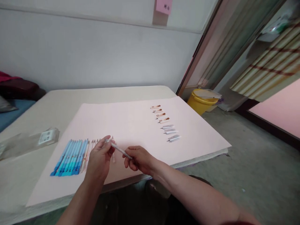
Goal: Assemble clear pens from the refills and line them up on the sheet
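Both my hands hold one thin white pen barrel [118, 149] above the pink paper sheet [131, 125]. My left hand [100, 157] pinches its far end and my right hand [138, 159] pinches its near end. Just left of my left hand lies a row of several blue pens [70, 157], with a few thin pale refills [90, 147] beside them. Farther right on the sheet sit two short rows of small parts: orange-tipped pieces [159, 113] and grey pen caps [170, 132].
A clear plastic package [28, 140] lies on the beige table at the left. A yellow bucket [200, 101] stands on the floor past the table's right corner. A blue cushion and dark red cloth [14, 87] are at far left.
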Action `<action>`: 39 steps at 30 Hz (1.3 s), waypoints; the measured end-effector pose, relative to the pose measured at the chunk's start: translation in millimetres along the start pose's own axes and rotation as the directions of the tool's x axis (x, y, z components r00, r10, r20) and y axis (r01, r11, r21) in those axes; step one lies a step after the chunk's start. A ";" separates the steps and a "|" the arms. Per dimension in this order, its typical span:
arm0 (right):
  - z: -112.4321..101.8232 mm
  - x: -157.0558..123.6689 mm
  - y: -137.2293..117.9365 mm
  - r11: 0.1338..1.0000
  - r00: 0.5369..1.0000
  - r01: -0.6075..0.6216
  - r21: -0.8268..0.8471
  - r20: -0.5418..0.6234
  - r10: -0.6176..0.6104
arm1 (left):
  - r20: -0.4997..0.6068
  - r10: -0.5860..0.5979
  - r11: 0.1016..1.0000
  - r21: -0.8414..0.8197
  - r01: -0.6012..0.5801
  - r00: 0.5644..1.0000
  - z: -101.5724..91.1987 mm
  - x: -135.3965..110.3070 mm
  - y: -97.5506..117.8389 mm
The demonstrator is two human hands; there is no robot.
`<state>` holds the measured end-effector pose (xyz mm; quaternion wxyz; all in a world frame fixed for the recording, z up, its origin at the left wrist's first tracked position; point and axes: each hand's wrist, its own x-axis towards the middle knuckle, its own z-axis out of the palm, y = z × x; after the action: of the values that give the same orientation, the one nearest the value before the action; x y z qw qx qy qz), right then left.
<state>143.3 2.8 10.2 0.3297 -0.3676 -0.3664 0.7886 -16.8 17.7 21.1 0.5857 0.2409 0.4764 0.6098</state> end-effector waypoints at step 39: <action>19.4 -4.3 7.7 0.968 0.979 0.066 -0.241 -0.170 -0.108 | -0.075 -0.014 0.995 0.099 0.022 0.997 -2.8 -0.8 7.9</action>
<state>127.6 -11.0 14.3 0.3506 -0.4578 -0.4410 0.6878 -22.8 17.3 26.9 0.5603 0.2427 0.5301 0.5884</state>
